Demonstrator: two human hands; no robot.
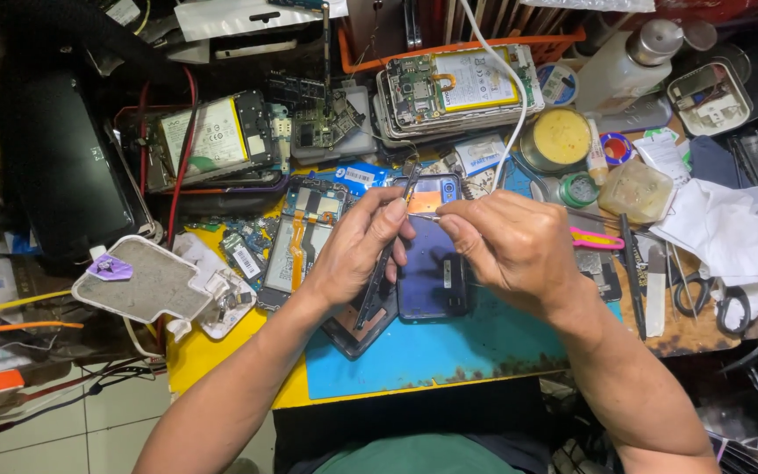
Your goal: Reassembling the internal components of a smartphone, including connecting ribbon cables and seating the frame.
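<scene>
The left hand (pixel 357 250) covers the middle of the thin dark frame strip (pixel 377 281) it grips, so only the strip's two ends show. The right hand (pixel 511 246) hides the right edge of the dark phone (pixel 432 272) lying under it. Between the two hands' fingertips sits a tiny pale part (pixel 425 215), too small to tell what it is. Both forearms run out of the near edge of the picture. The scissors (pixel 717 303) at the right are partly under the white cloth (pixel 739 228). The white cable (pixel 506 79) leaves past the far edge. The bench (pixel 212 360) is buried under clutter at its far side.
</scene>
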